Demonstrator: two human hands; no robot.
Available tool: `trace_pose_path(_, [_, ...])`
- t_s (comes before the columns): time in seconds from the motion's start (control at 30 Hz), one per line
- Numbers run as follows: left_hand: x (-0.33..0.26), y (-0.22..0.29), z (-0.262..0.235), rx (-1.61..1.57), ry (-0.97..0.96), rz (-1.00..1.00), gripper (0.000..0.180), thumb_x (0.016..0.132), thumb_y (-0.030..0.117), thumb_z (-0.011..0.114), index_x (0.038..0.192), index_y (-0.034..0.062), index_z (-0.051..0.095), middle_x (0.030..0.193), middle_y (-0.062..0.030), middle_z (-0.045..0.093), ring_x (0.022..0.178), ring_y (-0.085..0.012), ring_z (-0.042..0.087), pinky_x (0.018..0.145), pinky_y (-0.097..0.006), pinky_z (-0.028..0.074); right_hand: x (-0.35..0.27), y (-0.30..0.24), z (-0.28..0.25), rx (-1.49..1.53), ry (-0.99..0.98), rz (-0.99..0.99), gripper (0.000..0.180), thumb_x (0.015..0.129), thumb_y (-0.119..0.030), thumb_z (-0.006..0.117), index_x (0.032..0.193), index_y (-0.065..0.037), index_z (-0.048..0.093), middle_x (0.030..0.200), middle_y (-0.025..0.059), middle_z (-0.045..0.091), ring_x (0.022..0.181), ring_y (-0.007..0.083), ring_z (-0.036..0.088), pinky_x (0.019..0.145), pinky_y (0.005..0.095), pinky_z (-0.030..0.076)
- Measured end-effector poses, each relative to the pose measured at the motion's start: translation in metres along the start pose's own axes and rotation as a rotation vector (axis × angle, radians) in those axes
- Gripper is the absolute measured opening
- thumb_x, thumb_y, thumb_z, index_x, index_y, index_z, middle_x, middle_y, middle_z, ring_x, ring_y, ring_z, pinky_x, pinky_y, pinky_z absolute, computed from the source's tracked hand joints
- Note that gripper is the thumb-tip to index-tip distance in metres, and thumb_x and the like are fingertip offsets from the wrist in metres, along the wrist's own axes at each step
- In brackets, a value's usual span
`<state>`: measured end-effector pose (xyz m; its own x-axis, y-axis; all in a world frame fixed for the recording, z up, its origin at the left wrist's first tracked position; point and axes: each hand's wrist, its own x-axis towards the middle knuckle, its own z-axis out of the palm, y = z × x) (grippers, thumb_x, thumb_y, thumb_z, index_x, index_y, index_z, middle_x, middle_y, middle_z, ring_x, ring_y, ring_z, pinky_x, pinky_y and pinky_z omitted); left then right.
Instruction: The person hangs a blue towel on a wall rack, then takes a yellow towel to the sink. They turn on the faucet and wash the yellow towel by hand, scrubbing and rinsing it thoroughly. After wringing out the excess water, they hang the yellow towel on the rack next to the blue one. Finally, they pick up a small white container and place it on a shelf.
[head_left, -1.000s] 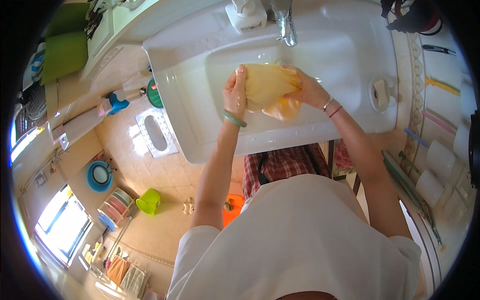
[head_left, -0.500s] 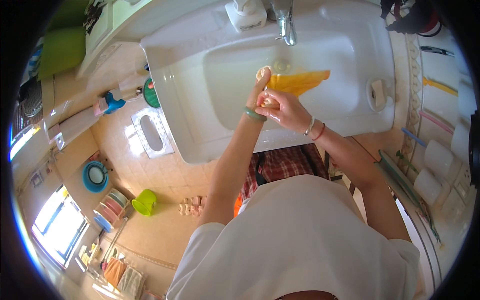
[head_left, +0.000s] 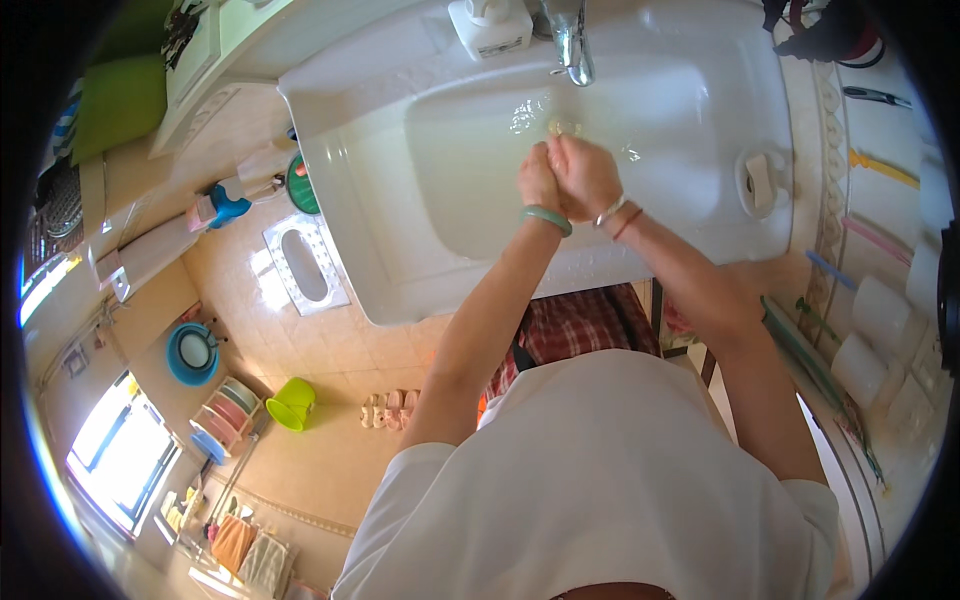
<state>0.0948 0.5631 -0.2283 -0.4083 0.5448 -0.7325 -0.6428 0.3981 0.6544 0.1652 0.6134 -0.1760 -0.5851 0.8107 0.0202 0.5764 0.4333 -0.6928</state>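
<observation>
As the head view shows, left bare hand (head_left: 538, 178) and right bare hand (head_left: 588, 178) are closed together, presumably round a balled wet cloth, hidden inside; contents unconfirmed. Below grip: cloudy water (head_left: 460, 165) in white ceramic basin (head_left: 360, 210). Beyond: curved chrome faucet (head_left: 568, 45). Cloth likely soft, slippery, water-heavy; best held bunched at both ends.

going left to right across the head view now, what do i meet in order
Blue basin, lime-green bin, slippers, left hand, right hand, pale soap bar, thin yellow item.
</observation>
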Motion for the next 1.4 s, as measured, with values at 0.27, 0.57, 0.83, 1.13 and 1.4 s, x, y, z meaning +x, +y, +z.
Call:
trace_pose_path(0.27, [-0.021, 0.018, 0.019, -0.351, 0.118, -0.237, 0.03, 0.087, 0.032, 0.046, 0.09, 0.0032, 0.054, 0.083, -0.0073, 0.055, 0.081, -0.0224, 0.053, 0.069, -0.04, 0.045, 0.019, 0.036, 0.007, -0.064, -0.121, 0.136, 0.031, 0.093, -0.03, 0.045, 0.076, -0.007, 0.057, 0.07, 0.0185, 0.06, 0.065, 0.0383, 0.058, 0.058, 0.0479, 0.045])
trace_pose_path(0.57, [0.026, -0.022, -0.035, -0.673, -0.313, -0.38, 0.029, 0.086, 0.036, 0.048, 0.083, 0.0075, 0.055, 0.076, -0.0069, 0.055, 0.075, -0.0232, 0.054, 0.066, -0.038, 0.045, -0.014, -0.011, 0.017, 0.082, -0.062, -0.144, 0.02, 0.09, -0.021, 0.051, 0.079, -0.005, 0.056, 0.071, 0.0156, 0.058, 0.067, 0.0374, 0.057, 0.056, 0.0446, 0.044])
trace_pose_path(0.83, [-0.026, 0.026, 0.02, -0.482, 0.01, -0.407, 0.025, 0.084, 0.032, 0.05, 0.091, 0.0086, 0.055, 0.083, -0.0065, 0.053, 0.075, -0.0206, 0.053, 0.067, -0.037, 0.047, 0.018, 0.025, 0.003, -0.073, -0.074, 0.103, 0.033, 0.094, -0.028, 0.043, 0.073, -0.006, 0.056, 0.07, 0.0169, 0.061, 0.065, 0.0382, 0.058, 0.058, 0.0481, 0.046])
trace_pose_path(1.13, [-0.015, 0.019, 0.026, -0.483, 0.051, -0.326, 0.028, 0.086, 0.034, 0.052, 0.091, 0.0059, 0.053, 0.086, -0.0076, 0.054, 0.079, -0.022, 0.054, 0.07, -0.038, 0.047, 0.025, 0.043, 0.001, -0.113, -0.118, 0.112, 0.028, 0.094, -0.026, 0.043, 0.076, -0.007, 0.055, 0.069, 0.017, 0.061, 0.065, 0.0386, 0.058, 0.059, 0.0487, 0.046])
trace_pose_path(1.4, [0.006, 0.0, 0.003, -0.585, -0.114, -0.308, 0.024, 0.084, 0.031, 0.047, 0.071, 0.0104, 0.048, 0.069, -0.0026, 0.05, 0.067, -0.0191, 0.05, 0.059, -0.036, 0.042, -0.014, -0.009, 0.013, 0.23, 0.006, -0.089, 0.018, 0.089, -0.019, 0.053, 0.079, -0.004, 0.054, 0.065, 0.0183, 0.054, 0.066, 0.0414, 0.054, 0.056, 0.0458, 0.042])
